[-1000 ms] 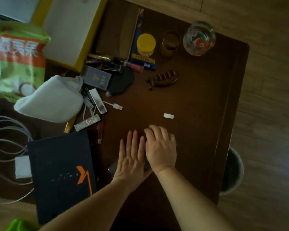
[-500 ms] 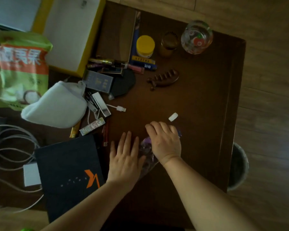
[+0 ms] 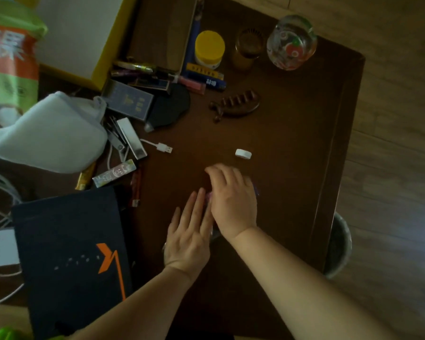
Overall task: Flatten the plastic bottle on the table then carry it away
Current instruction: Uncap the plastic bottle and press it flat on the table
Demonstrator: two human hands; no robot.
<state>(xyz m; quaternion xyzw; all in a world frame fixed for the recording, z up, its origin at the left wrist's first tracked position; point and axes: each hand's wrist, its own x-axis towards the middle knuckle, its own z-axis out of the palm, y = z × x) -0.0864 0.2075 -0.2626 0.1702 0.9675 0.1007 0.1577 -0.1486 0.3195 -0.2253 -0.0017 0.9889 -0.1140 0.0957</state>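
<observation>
The plastic bottle (image 3: 208,199) lies on the dark wooden table (image 3: 292,143), almost wholly hidden under my hands; only a strip of its purplish label shows between them. My right hand (image 3: 233,200) is curled over the bottle's far part, fingers bent down around it. My left hand (image 3: 189,236) lies flat, palm down, on the near part, its fingers straight and touching my right hand. A small white cap (image 3: 243,153) lies loose on the table just beyond my right fingers.
Clutter fills the left side: a dark bag (image 3: 71,253), a white pouch (image 3: 47,136), a USB plug (image 3: 165,148), boxes and pens. A brown hair claw (image 3: 236,106), a yellow-lidded jar (image 3: 209,49) and a glass jar (image 3: 291,42) stand farther back. A bin (image 3: 339,246) sits on the floor by the right edge.
My left hand, spread a little apart from the right half a second ago, has closed up against it again. My right hand stays curled over the bottle.
</observation>
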